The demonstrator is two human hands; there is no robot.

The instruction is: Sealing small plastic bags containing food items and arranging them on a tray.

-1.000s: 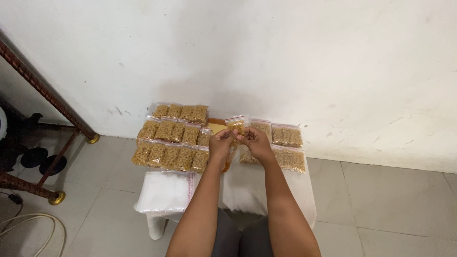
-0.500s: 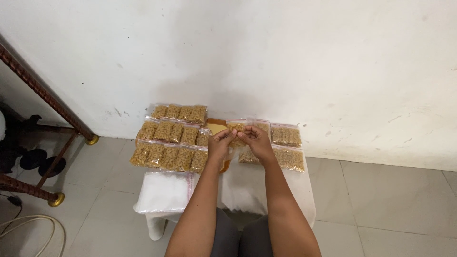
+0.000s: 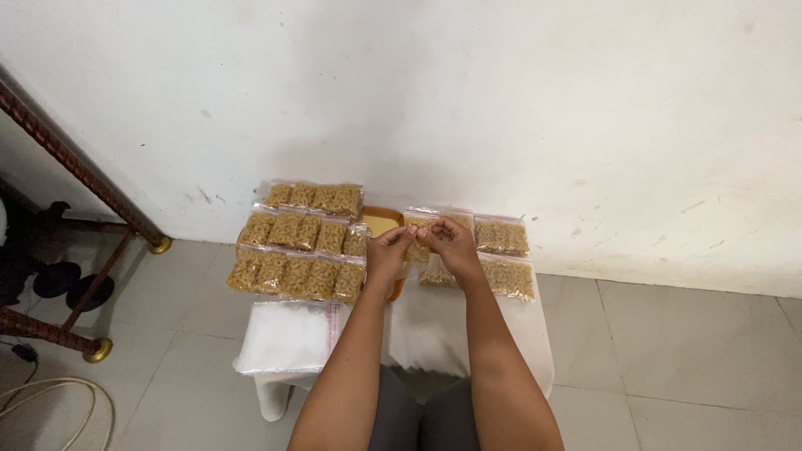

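Observation:
My left hand [image 3: 388,250] and my right hand [image 3: 451,245] meet over a small white stool [image 3: 518,351], both pinching the top of a small clear zip bag of tan snack pieces [image 3: 415,224]. The bag hangs upright between my fingertips. Behind the hands an orange tray [image 3: 380,220] peeks out. Filled snack bags [image 3: 301,242] lie in three rows to the left, and a few more filled bags [image 3: 504,255] lie to the right.
A stack of empty clear zip bags [image 3: 288,336] lies on the stool's near left corner. A white wall rises just behind. A dark wooden frame with brass feet [image 3: 100,347] stands at the left on the tiled floor, beside a pale cable [image 3: 58,392].
The held bag has dropped slightly and shifted a little to the right with both hands. The rows of bags have stayed in place.

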